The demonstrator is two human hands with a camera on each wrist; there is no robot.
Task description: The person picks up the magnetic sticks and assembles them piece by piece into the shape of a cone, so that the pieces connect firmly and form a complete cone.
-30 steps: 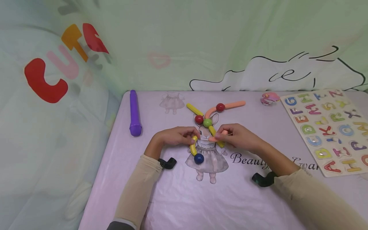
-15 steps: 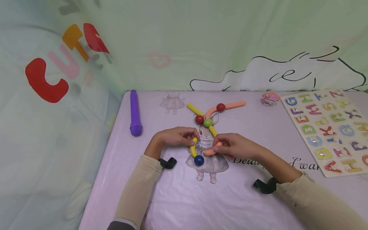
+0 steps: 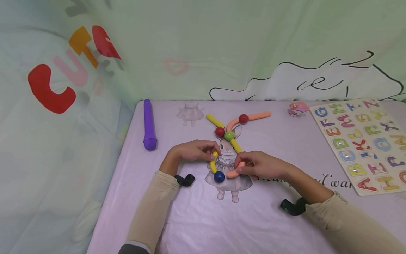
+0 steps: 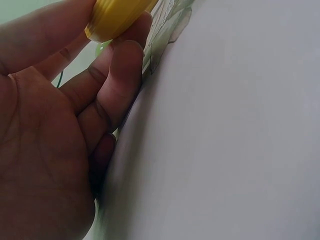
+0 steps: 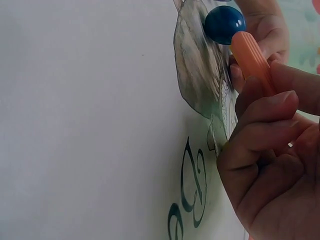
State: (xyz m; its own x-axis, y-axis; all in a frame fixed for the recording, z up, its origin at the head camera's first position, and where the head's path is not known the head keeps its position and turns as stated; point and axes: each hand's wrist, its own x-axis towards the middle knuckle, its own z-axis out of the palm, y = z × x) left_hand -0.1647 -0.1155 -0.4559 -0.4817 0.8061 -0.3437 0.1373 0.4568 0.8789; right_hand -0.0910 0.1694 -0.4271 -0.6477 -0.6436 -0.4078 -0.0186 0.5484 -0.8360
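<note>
Nearing the blue ball point(image 3: 219, 176), well in from the left edge of the surface point(image 3: 203, 225), the orange stick point(image 3: 233, 174) pinched by the right hand point(image 3: 261, 165) has shifted away from the far edge, leaving seemingly little gap to the ball-tipped yellow stick point(image 3: 213, 165) pinched by the left hand point(image 3: 197, 150).

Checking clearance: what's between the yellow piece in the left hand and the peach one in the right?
The blue ball, at the near end of the yellow piece; head view shows it. Can't tell whether the peach piece touches it.
</note>
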